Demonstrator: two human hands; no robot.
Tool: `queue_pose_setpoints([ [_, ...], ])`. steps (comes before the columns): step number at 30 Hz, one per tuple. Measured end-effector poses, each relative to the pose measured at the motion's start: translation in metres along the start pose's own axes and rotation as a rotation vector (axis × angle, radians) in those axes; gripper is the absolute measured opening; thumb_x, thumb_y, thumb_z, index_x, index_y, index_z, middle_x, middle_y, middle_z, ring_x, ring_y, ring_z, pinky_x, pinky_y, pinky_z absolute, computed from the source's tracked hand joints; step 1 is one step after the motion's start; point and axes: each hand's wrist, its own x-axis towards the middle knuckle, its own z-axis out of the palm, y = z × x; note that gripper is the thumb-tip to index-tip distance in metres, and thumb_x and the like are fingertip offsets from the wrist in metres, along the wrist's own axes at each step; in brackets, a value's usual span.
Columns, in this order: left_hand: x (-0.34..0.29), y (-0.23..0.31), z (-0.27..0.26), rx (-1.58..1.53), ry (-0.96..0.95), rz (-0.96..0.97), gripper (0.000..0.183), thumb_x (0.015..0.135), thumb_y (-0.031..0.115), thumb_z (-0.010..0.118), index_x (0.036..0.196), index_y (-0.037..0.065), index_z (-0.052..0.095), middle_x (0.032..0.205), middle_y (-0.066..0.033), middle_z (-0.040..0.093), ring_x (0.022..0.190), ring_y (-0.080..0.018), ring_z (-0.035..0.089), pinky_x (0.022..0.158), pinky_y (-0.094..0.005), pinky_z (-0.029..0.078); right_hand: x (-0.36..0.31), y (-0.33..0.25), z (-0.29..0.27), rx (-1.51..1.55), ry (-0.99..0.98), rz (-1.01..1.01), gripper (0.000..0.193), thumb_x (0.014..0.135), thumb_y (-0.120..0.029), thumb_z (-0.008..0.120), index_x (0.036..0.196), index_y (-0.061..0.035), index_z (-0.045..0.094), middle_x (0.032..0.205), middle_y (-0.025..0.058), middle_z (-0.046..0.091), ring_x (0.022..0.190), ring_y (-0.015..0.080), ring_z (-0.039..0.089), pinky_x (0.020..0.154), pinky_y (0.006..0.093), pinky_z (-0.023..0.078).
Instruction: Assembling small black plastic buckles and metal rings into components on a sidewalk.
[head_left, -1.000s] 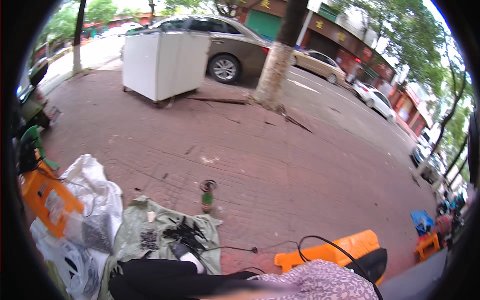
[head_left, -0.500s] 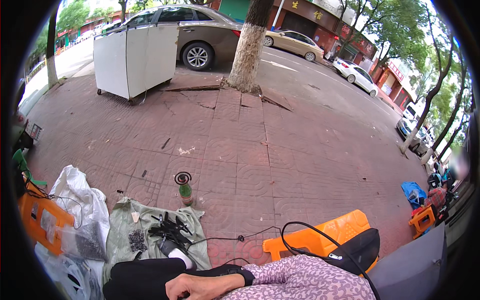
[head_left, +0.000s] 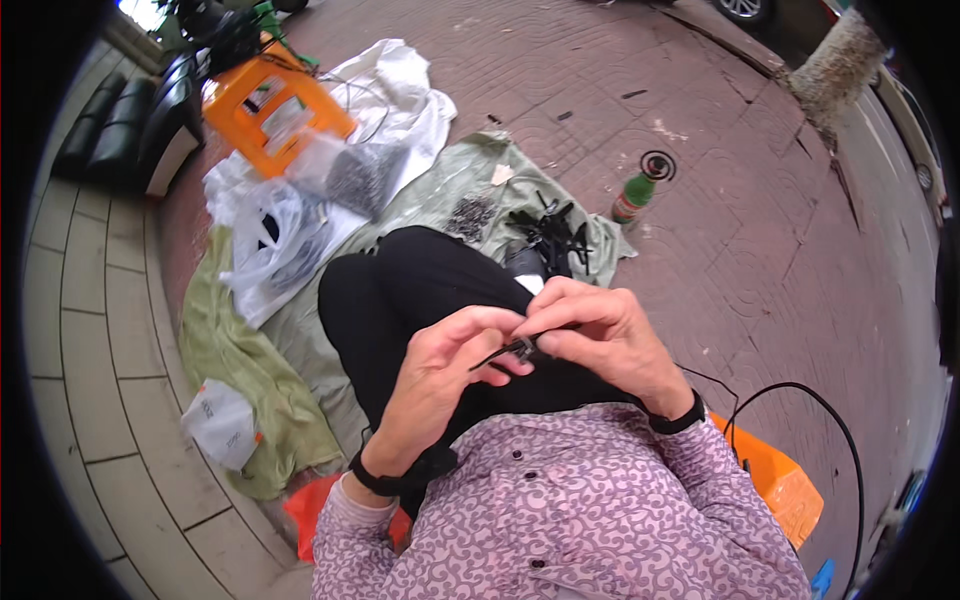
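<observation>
Over my lap, my left hand point(head_left: 440, 372) and my right hand point(head_left: 608, 335) meet fingertip to fingertip. Between them is a small, thin black piece point(head_left: 490, 357), with a little dark, shiny part near its middle; its exact kind is too small to tell. Both hands pinch it, thumbs against fingers. Beyond my knees, a bunch of black strip-like pieces point(head_left: 553, 235) lies on a grey-green cloth point(head_left: 600, 262). A pile of tiny dark parts point(head_left: 470, 215) rests on the same cloth, beside a small pale tag point(head_left: 502, 175).
A green bottle point(head_left: 633, 198) with a black coil on top stands right of the cloth. To the left are a clear bag of dark small parts point(head_left: 365, 178), white plastic bags point(head_left: 275, 245) and an orange stool point(head_left: 270, 110). Another orange stool point(head_left: 785, 480) is by my right side, with a black cable point(head_left: 850, 440).
My view has swung down and left, from the street to my lap. Earlier only one hand showed, resting low on my lap; now both are raised together on the small black piece.
</observation>
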Motion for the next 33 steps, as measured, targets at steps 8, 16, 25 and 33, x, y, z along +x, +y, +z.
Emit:
queue_pose_setpoints([
  [8,0.002,-0.010,-0.002,-0.144,-0.001,-0.038,0.030,0.099,0.012,0.051,0.127,0.001,0.055,0.107,-0.0101,0.066,0.088,-0.0165,0.068,0.073,-0.0234,0.053,0.000,0.024,0.009,0.318,0.098,0.136,0.014,0.087,-0.001,0.069,0.100,-0.0003,0.063,0.094,0.0015,0.062,0.081,0.0078,0.061,0.069,0.0219,0.050],
  [16,0.015,-0.016,-0.002,0.002,-0.063,0.073,0.034,0.099,0.016,0.055,0.130,0.000,0.054,0.098,-0.0116,0.069,0.084,-0.0161,0.069,0.071,-0.0234,0.054,-0.002,0.029,0.002,0.752,0.079,0.333,0.015,0.088,-0.003,0.069,0.095,-0.0035,0.056,0.092,0.0057,0.062,0.067,0.0098,0.060,0.055,0.0235,0.049],
  [25,0.026,-0.020,0.002,0.254,0.113,0.277,0.022,0.095,0.006,0.060,0.115,-0.003,0.058,0.098,-0.0084,0.066,0.079,-0.0147,0.069,0.066,-0.0220,0.054,0.005,0.036,0.007,0.329,0.211,0.113,0.014,0.087,-0.006,0.072,0.097,0.0010,0.064,0.098,0.0030,0.061,0.093,0.0107,0.059,0.083,0.0265,0.049],
  [33,0.029,-0.015,0.004,0.203,0.108,0.122,0.013,0.095,0.001,0.055,0.107,-0.004,0.056,0.093,-0.0075,0.063,0.078,-0.0155,0.069,0.060,-0.0220,0.055,0.001,0.038,0.004,0.288,0.186,0.191,0.014,0.084,-0.002,0.072,0.094,0.0005,0.063,0.093,0.0021,0.062,0.085,0.0091,0.061,0.076,0.0228,0.050],
])
